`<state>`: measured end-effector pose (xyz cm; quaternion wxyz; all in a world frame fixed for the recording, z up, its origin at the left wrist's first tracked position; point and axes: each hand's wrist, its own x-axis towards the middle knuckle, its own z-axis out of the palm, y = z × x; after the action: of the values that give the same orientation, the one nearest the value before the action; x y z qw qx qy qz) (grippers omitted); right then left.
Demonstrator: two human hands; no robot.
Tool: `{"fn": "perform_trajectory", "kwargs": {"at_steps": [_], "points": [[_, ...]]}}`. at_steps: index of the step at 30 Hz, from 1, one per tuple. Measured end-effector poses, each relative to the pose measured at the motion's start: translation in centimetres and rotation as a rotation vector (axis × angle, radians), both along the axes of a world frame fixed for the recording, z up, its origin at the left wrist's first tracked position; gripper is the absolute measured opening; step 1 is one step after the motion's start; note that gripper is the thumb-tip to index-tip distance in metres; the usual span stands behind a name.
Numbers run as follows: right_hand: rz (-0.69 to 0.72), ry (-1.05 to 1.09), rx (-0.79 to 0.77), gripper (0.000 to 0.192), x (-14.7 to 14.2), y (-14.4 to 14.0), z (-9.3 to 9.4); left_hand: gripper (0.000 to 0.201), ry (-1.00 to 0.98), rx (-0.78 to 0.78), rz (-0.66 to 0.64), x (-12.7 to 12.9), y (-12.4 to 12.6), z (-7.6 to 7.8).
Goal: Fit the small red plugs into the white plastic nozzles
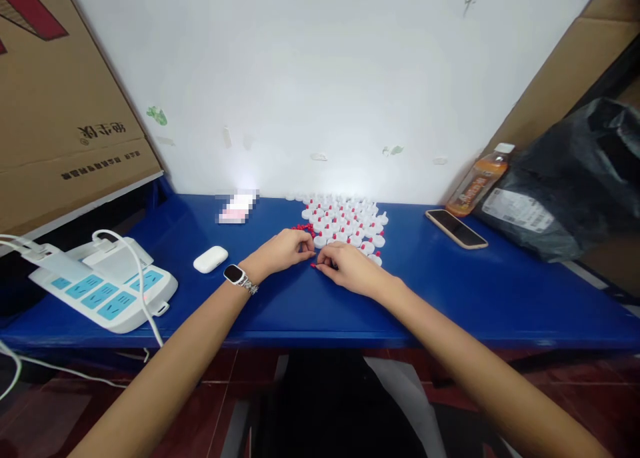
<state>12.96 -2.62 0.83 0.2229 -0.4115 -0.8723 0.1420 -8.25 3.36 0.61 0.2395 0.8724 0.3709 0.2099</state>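
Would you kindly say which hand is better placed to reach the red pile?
Probably the left hand: it is beside the red pile, while the right hand is farther off, near white caps.

A white, blue-socketed power strip (105, 295) is lying flat. An orange-filled plastic bottle (477, 183) is resting near a tan-edged rectangular phone (457, 229).
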Motion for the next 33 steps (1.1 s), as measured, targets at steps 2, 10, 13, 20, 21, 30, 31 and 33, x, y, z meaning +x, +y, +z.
{"fn": "perform_trajectory", "kwargs": {"at_steps": [2,10,13,20,21,30,31,33], "points": [[-0.009,0.017,-0.008,0.005,0.0,0.4,0.1,0.01,-0.036,-0.03,0.03,-0.2,0.2,0.0],[0.031,0.036,0.024,0.007,-0.8,0.7,-0.2,0.02,-0.086,-0.037,0.12,-2.1,1.1,0.5],[0.045,-0.009,0.031,0.007,-1.3,1.2,-0.3,0.021,-0.084,-0.043,0.148,-2.5,1.0,0.8],[0.067,-0.092,0.126,0.01,-1.4,2.0,1.2,0.018,-0.021,-0.106,0.036,-2.1,0.7,0.9],[0.056,-0.091,0.147,0.01,-1.4,2.3,1.7,0.015,-0.015,-0.096,0.035,-2.0,0.7,0.8],[-0.086,-0.181,0.132,0.013,-2.5,8.8,3.4,0.011,0.021,0.087,0.06,-0.8,0.9,0.0],[-0.089,-0.165,0.113,0.012,-2.6,9.2,3.3,0.011,0.029,0.097,0.07,-0.7,0.8,0.1],[-0.097,-0.097,0.092,0.012,-2.6,9.6,3.2,0.011,0.05,0.133,0.101,-0.3,0.5,0.4]]}}
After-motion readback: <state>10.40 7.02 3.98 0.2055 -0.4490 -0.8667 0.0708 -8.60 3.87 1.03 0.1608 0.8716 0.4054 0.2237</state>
